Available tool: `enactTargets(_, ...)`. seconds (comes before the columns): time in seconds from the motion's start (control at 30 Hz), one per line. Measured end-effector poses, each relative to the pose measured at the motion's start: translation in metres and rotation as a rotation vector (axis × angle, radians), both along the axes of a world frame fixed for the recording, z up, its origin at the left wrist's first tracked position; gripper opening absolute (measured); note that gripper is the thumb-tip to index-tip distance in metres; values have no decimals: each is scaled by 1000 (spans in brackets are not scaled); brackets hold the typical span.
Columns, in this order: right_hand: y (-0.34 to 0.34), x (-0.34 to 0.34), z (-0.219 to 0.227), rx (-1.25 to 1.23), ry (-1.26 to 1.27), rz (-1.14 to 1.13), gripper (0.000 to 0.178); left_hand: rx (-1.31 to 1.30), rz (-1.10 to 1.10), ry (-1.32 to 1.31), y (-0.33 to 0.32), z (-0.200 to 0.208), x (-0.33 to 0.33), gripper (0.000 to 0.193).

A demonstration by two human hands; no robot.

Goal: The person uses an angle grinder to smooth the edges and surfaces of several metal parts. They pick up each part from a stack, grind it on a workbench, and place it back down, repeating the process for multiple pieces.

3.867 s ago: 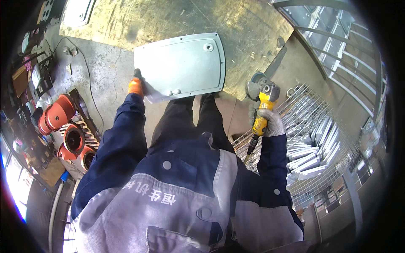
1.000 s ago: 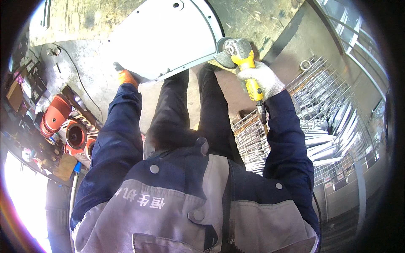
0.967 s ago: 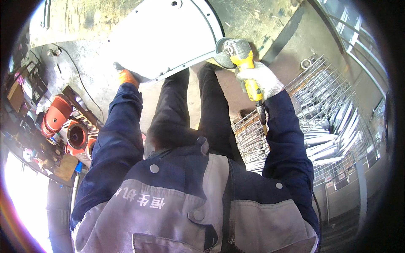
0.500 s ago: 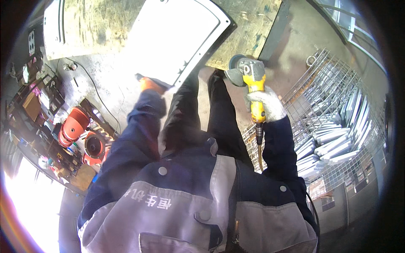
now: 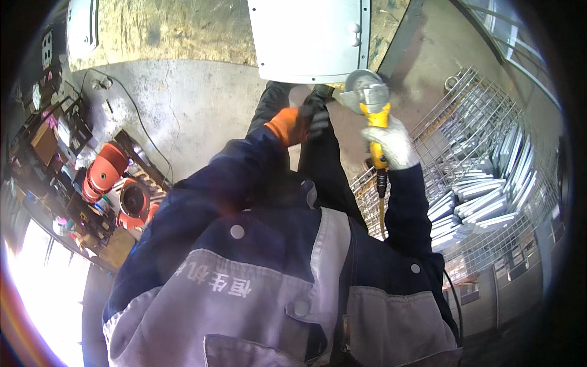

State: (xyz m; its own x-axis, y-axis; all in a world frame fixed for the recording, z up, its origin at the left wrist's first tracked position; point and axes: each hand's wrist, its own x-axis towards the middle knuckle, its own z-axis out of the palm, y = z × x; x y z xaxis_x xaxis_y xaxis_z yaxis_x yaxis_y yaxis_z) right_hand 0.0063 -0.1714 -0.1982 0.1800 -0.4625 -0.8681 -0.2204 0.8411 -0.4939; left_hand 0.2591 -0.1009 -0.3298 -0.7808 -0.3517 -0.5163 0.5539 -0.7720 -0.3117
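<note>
My right hand [image 5: 394,144], in a white glove, grips a yellow angle grinder [image 5: 378,125] by its body. The grinder's grey head and disc [image 5: 365,87] point away from me, beside the near right corner of a white metal panel [image 5: 306,40]. That panel lies on the wooden tabletop and has small holes along its border and two small knobs near its right edge. My left hand [image 5: 296,125], in an orange and black glove, is in the air over my legs, apart from the panel. Motion blurs its fingers, and nothing shows in it.
At the right stands a wire mesh basket [image 5: 422,147] full of grey metal bars [image 5: 489,196]. The wooden tabletop [image 5: 183,30] carries another white panel [image 5: 81,30] at its far left. Orange-red round parts [image 5: 109,168] sit among cluttered shelves at left. A cable [image 5: 136,113] crosses the floor.
The white panel has gone from slanted, with my left hand at its near corner, to squarer on the tabletop and further right. My left hand has let go and moved right, towards the grinder.
</note>
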Motion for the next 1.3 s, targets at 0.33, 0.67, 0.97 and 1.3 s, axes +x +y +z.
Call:
enactTargets(0.33,22,118,-68,-286,190,723,43,-1580,-485,-979,27,79,16,22)
enactTargets(0.67,13,141,-87,-267,254,772,46,-1431,-392,-1099,30,72,20,25)
enactTargets(0.97,12,103,-78,-260,351,684,43,-1837,-695,-1256,13,73,-14,28)
enactTargets(1.3,35,-16,-73,-117,300,-25,36,-955,-1272,-1260,-11,3,20,39)
